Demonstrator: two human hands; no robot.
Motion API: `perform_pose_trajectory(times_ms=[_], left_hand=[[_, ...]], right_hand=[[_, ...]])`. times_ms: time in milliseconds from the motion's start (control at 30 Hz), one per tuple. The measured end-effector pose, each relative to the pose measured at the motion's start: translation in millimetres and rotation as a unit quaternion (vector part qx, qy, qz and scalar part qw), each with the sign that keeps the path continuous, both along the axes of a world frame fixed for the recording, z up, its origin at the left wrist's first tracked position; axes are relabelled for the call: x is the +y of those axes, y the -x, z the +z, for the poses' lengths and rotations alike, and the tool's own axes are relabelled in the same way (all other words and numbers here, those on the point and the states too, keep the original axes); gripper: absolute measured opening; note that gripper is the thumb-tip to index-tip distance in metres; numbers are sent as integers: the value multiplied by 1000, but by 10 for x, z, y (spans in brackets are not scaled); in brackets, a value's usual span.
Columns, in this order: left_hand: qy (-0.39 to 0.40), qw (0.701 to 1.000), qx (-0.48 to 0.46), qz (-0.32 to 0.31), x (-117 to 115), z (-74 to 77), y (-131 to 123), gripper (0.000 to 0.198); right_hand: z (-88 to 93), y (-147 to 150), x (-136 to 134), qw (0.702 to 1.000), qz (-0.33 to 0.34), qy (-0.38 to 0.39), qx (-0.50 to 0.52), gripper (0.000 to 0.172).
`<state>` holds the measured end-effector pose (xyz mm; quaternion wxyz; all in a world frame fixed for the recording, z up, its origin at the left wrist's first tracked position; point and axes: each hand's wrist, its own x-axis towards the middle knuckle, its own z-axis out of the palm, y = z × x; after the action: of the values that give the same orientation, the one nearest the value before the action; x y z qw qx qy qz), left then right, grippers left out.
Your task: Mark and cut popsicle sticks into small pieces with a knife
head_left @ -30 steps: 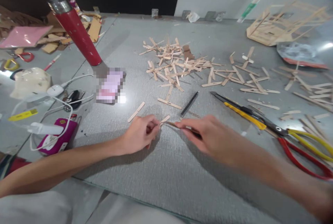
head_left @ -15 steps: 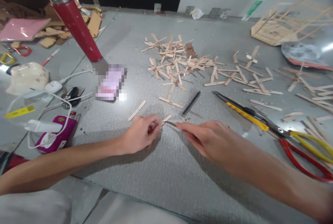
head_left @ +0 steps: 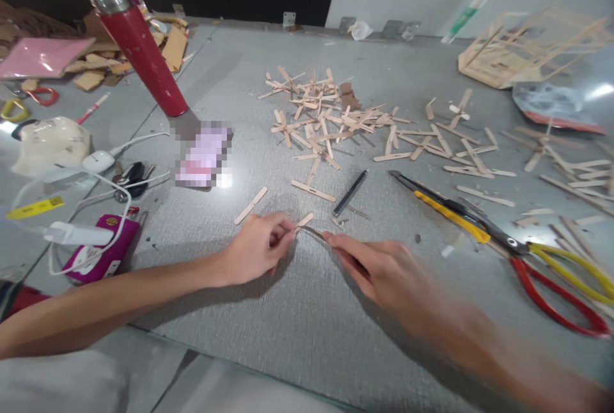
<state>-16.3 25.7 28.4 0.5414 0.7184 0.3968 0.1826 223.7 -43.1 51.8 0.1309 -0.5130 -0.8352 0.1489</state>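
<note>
A short wooden craft stick (head_left: 306, 218) is pinched between the thumb and fingers of my left hand (head_left: 259, 243), with one rounded end sticking out. My right hand (head_left: 378, 263) is closed on a thin, slightly curved metal tool (head_left: 314, 232), whose exact kind I cannot make out. Its tip meets the stick close to my left fingertips. Just beyond my hands lie another craft stick (head_left: 251, 205), a stick with a small slot cut in it (head_left: 313, 190) and a slim black pen-like tool (head_left: 351, 192).
Loose craft sticks (head_left: 330, 112) are heaped beyond my hands. Scissors with red and yellow handles (head_left: 513, 243) lie at right, a wooden stick frame (head_left: 503, 61) behind them. At left are a red flask (head_left: 144, 55), a pixelated phone (head_left: 204, 154) and a purple power bank (head_left: 108, 247) with cables.
My right hand has shifted very slightly, and its forearm is blurred by motion. Both hands keep their grips, and the camera view has moved a little.
</note>
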Motion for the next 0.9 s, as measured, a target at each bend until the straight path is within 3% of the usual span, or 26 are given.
perform_pose_trajectory(times_ms=[100,200,333,400,500,600,700,833,900], left_hand=[[-1,1000,-6,2,-3,1,-4,13],[-13,1000,-7,-2,-2,-2,-8,14],[-13,1000,6,-4,3,-16,-5,16],[-10,1000,9,-5,1,-24,-4,17],[1,1000,10,6,-7,-20,-6,17],[9,1000,10,9,-15,1,-12,17],[13,1000,13,12,-15,16,-12,17],[7,1000,8,15,-9,8,-12,17],[2,1000,2,19,-6,4,-16,16]], right_hand=[[-265,2,-183,998,0,-54,-9,47],[-290,-3,-222,994,34,-86,-52,57],[0,-17,-71,985,86,-56,-137,69],[173,-7,81,983,85,-38,-156,59],[380,15,352,985,98,-11,-139,30],[471,10,516,986,129,7,-105,22],[374,-23,428,989,119,-3,-92,22],[4,-35,26,991,73,-37,-105,57],[-164,-16,-158,990,62,-77,-101,65]])
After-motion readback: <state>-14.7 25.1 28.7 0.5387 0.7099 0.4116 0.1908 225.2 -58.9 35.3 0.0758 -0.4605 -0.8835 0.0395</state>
